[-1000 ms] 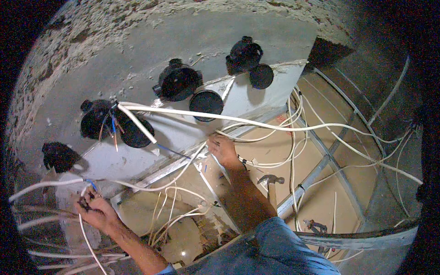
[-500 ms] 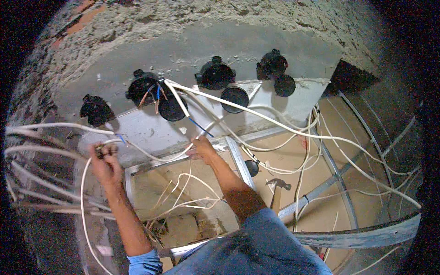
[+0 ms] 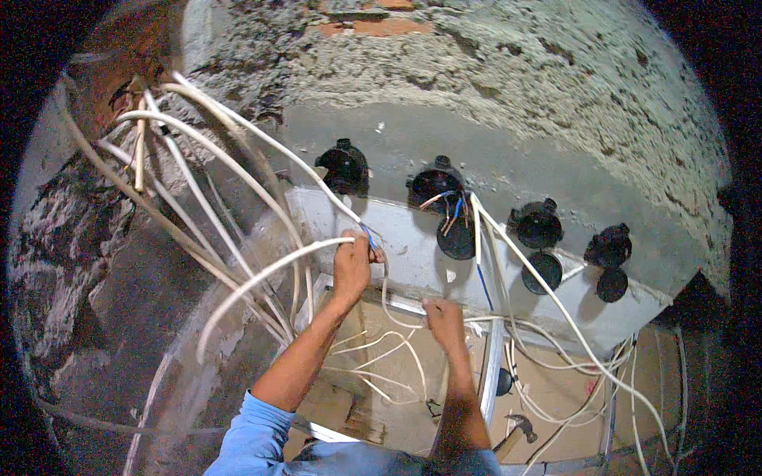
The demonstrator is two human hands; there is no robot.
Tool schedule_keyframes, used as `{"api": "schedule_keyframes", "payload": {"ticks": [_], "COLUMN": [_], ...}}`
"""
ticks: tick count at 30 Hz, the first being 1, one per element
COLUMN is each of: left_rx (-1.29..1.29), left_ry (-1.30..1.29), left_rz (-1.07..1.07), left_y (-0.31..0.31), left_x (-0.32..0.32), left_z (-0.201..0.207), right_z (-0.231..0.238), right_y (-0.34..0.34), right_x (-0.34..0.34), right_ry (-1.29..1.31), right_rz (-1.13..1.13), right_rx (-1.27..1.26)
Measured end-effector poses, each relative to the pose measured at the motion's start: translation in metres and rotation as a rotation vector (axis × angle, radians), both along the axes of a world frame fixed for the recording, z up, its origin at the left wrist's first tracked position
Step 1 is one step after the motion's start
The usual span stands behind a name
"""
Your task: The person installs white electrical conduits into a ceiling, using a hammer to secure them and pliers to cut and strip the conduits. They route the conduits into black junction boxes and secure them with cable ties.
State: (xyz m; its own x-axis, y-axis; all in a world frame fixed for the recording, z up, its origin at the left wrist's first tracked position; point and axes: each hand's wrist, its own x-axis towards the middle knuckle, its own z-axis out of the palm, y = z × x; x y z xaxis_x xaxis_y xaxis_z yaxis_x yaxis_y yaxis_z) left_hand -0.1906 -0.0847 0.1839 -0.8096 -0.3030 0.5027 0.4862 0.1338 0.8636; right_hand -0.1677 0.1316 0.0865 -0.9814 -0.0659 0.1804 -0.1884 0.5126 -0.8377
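Near the box at the left end of the row, my left hand [image 3: 353,268] is closed around a white cable [image 3: 270,276] that loops out to the left. Just above its fingers is the end of another white cable [image 3: 325,184], where a short blue wire [image 3: 367,233] shows. A thinner white cable [image 3: 386,293] droops from the left hand toward my right hand [image 3: 444,325]. The right hand's fingers are closed at that cable, over the metal frame's edge; its fingertips are partly hidden.
Black round boxes [image 3: 344,168] line the grey wall, some with black lids beneath; copper and blue wires [image 3: 451,210] stick out of one. Several cables [image 3: 178,163] hang at left. Metal studs [image 3: 491,361] frame a brown board below. A hammer [image 3: 520,429] lies at lower right.
The view has swung left, so boxes and hands appear farther right and more cables show at left. My hands are closer together, and the left hand is now beside the blue-wired cable end.
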Motion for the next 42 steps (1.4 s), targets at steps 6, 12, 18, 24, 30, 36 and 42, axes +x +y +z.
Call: {"api": "schedule_keyframes", "payload": {"ticks": [6,12,18,24,30,36,42], "left_rx": [0.090,-0.930,-0.842,-0.003,-1.080,-0.620,-0.268], "left_ry": [0.027,0.038,0.553,0.550,-0.145,-0.001,0.238], "left_rz": [0.134,0.107,-0.122,-0.146,0.429,0.290,-0.085], "left_y": [0.023,0.017,0.001,0.007,-0.043,-0.075,-0.062], "left_x": [0.034,0.072,0.026,-0.033,-0.051,-0.020,-0.034], "left_z": [-0.016,0.003,0.073,0.115,0.064,0.039,0.024], "right_z": [0.082,0.055,0.031,0.048,0.035,0.013,0.001], "right_y": [-0.093,-0.068,-0.059,-0.063,-0.076,-0.107,-0.136], "right_x": [0.027,-0.011,-0.056,-0.073,-0.085,-0.105,-0.109], "right_ry": [0.794,0.358,0.128,0.101,0.089,0.220,0.153], "right_rz": [-0.103,0.326,-0.068,0.040,0.043,0.055,0.235], "right_rx": [-0.140,-0.168,-0.650,-0.331,-0.317,-0.068,0.084]}}
